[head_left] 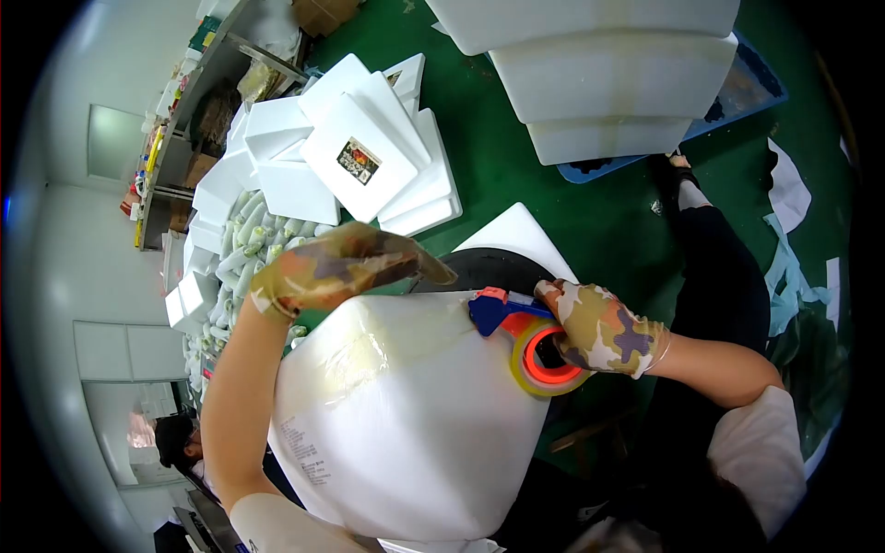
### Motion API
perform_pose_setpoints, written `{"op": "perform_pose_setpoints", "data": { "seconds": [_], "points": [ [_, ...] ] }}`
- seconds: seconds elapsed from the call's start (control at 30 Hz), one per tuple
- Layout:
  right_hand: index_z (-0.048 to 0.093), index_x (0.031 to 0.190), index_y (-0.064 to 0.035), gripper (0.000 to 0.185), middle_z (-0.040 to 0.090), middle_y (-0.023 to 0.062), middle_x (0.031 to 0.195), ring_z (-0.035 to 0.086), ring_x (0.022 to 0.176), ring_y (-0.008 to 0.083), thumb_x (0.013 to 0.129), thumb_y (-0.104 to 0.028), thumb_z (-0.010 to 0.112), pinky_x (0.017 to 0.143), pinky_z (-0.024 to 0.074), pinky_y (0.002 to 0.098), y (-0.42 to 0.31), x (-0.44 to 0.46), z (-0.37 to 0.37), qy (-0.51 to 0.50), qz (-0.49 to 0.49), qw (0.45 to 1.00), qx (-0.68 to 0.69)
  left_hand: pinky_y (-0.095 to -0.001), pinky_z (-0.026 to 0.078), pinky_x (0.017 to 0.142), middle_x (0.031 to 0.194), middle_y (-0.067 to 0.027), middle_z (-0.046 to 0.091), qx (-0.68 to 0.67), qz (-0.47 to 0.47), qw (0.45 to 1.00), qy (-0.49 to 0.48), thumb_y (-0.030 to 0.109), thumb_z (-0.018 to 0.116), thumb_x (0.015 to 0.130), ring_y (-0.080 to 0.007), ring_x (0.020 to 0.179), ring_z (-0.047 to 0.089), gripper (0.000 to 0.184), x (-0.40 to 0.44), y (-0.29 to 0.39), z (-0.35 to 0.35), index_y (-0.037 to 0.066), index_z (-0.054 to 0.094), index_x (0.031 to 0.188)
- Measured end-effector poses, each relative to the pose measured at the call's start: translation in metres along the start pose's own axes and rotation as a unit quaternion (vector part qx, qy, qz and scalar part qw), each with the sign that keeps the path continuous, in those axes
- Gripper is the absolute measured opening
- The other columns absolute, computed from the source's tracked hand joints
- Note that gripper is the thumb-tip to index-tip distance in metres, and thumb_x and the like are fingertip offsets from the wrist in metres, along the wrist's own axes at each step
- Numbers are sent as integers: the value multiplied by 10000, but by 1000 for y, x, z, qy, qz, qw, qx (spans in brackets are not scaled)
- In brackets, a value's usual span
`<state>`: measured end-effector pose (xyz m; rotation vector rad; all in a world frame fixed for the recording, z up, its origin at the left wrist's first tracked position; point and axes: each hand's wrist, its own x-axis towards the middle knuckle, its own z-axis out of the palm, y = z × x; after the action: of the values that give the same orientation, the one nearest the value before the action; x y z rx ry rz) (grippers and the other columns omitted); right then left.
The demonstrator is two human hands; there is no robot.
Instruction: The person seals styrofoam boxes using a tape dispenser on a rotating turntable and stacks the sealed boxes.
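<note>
A white foam box (415, 424) stands in front of me, with clear yellowish tape (355, 355) across its upper left corner. My right hand (604, 329), in a camouflage-patterned glove, grips a blue and red tape dispenser (502, 311) with an orange-cored tape roll (544, 358), at the box's right edge. My left hand (346, 267), gloved alike, is over the far left edge of the box, its fingers extended to the right. Nothing shows in it. Part of a round black surface (489, 269) is visible behind the box.
White foam lids (355, 157) lie piled at the upper left, beside many white-wrapped items (249, 230). Stacked foam boxes (618, 83) stand on a blue tray (765, 83) at the upper right. A person in a dark cap (175, 441) is at the lower left.
</note>
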<state>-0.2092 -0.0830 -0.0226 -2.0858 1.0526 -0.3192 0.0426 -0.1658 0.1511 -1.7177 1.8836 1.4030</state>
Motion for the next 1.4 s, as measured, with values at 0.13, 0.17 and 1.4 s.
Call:
{"op": "perform_pose_setpoints", "data": {
  "seconds": [0.13,0.17,1.4],
  "points": [
    [481,1174,35,516,593,206,964,596,881,372,696,-90,630,769,493,397,2,-1,5,38,-14,999,-2,-285,442,902,1077,-137,652,43,60,997,-20,309,581,895,-238,952,593,346,17,4,1,38,660,1095],
    [487,1158,30,499,593,207,958,596,876,377,695,-91,630,764,492,401,2,-2,4,38,-15,999,18,-288,441,905,1070,-140,654,40,70,995,-67,309,564,900,-241,950,594,350,26,13,2,36,661,1097],
    [465,1225,13,583,602,205,1016,610,922,349,703,-155,664,785,495,382,7,21,-36,-99,-15,995,1,-305,456,909,994,-93,680,213,22,977,-10,255,495,920,-205,901,622,309,22,-12,1,37,675,1044]
  ]
}}
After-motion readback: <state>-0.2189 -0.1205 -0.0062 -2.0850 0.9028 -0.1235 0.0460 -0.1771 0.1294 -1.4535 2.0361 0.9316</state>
